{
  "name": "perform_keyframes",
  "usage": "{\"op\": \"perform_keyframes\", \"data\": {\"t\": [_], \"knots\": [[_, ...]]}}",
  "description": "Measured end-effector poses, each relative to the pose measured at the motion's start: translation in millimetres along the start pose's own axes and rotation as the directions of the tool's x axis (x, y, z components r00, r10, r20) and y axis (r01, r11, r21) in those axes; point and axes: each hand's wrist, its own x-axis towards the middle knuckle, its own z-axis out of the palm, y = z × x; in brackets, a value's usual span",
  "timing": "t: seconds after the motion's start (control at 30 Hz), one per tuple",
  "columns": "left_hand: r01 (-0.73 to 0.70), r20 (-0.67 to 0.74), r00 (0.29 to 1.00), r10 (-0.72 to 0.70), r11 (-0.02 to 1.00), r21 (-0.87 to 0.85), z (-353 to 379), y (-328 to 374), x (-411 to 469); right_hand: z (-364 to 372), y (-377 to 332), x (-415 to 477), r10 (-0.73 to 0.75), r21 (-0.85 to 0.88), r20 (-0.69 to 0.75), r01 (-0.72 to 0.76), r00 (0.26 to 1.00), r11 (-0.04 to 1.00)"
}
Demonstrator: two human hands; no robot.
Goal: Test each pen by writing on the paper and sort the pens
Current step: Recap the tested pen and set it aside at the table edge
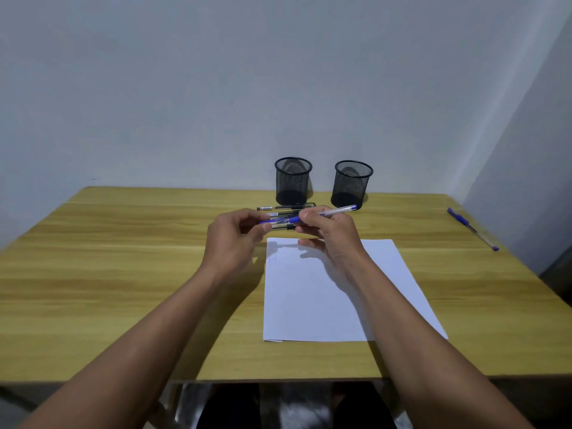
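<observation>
Pinching a blue pen (pixel 337 211) at two spots: right hand (pixel 329 239) with thumb and forefinger curled round the clear barrel, other fingers loosely bent below; left hand (pixel 230 243) with fingertips closed on the blue capped end. Holding it in the air just past the far edge of the paper (pixel 325 292), barrel slanting up and to the right, blue tail pointing at the base of the right cup (pixel 351 184). Cannot tell whether the cap is seated or pulled loose.

Partly hiding, behind the fingers, a few black pens (pixel 288 207) lying side by side on the table (pixel 123 274), just in front of the left cup (pixel 292 181). Both cups black mesh, upright, near the wall.

On the paper, under the left fingertips' shadow, a faint scribble (pixel 272 259) at the top left corner.

Well apart, near the table's right edge, a spare pen (pixel 472 229), blue-capped, lying slantwise.
</observation>
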Motion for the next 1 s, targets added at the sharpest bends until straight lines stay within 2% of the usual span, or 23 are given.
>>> {"op": "perform_keyframes", "data": {"t": [0.17, 0.37, 0.67, 0.77, 0.87, 1.0], "knots": [[0.003, 0.114, 0.993, 0.014, 0.989, -0.148, 5, 17, 2, -7, -11, -6, -0.006, 0.03, 0.023, 0.006, 1.0, 1.0], [0.085, 0.157, 0.987, -0.041, 0.955, -0.284, 14, 34, 0, -13, -20, -11, 0.008, 0.095, 0.073, -0.015, 0.997, 0.995], [0.067, 0.141, 0.99, -0.031, 0.964, -0.256, 21, 42, 3, -14, -24, -11, -0.027, 0.144, 0.075, 0.016, 0.997, 0.989], [0.032, 0.158, 0.987, 0.002, 0.977, -0.211, 21, 46, 5, -21, -31, -13, -0.006, 0.09, 0.11, -0.004, 0.994, 0.996], [0.034, 0.158, 0.987, -0.002, 0.98, -0.197, 20, 48, 12, -38, -41, -12, -0.021, 0.028, 0.052, 0.019, 0.998, 0.999], [0.006, 0.176, 0.984, 0.02, 0.99, -0.142, 30, 55, 15, -64, -55, -14, -0.132, -0.304, 0.053, 0.142, 0.99, 0.942]]}}
